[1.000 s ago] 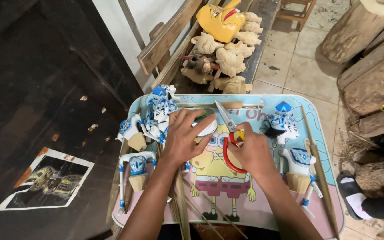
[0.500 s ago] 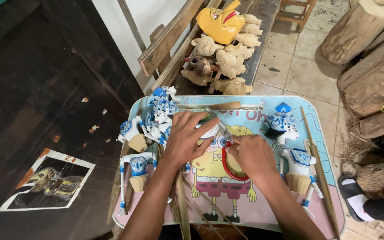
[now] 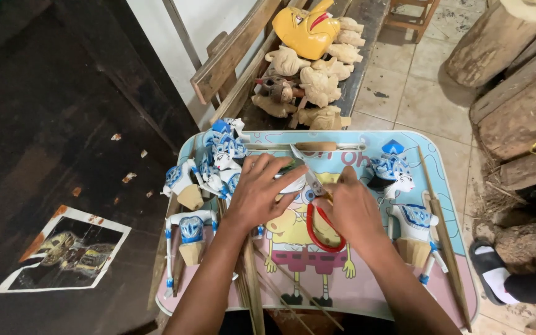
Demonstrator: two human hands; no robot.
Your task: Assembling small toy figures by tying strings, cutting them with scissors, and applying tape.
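Both hands meet over the middle of a small cartoon-printed folding table (image 3: 367, 298). The right hand (image 3: 353, 211) is closed around red-handled pliers (image 3: 319, 231), whose metal nose points far-left toward a small white puppet piece (image 3: 293, 183) — that piece sits pinched under the fingers of the left hand (image 3: 262, 192), just left of the tool. The step in hand looks like trimming or fastening something on this piece with the pliers; the exact contact point is hidden by the fingers.

Finished blue-and-white wooden puppets (image 3: 218, 158) crowd the table's far-left corner, another puppet (image 3: 401, 186) lies at the right, and thin bamboo sticks (image 3: 248, 279) lie along the near-left edge. Unpainted carved heads (image 3: 317, 84) rest on a bench beyond.

The next move calls for a steady pinch from the left hand and a small, controlled squeeze — the piece looks delicate.
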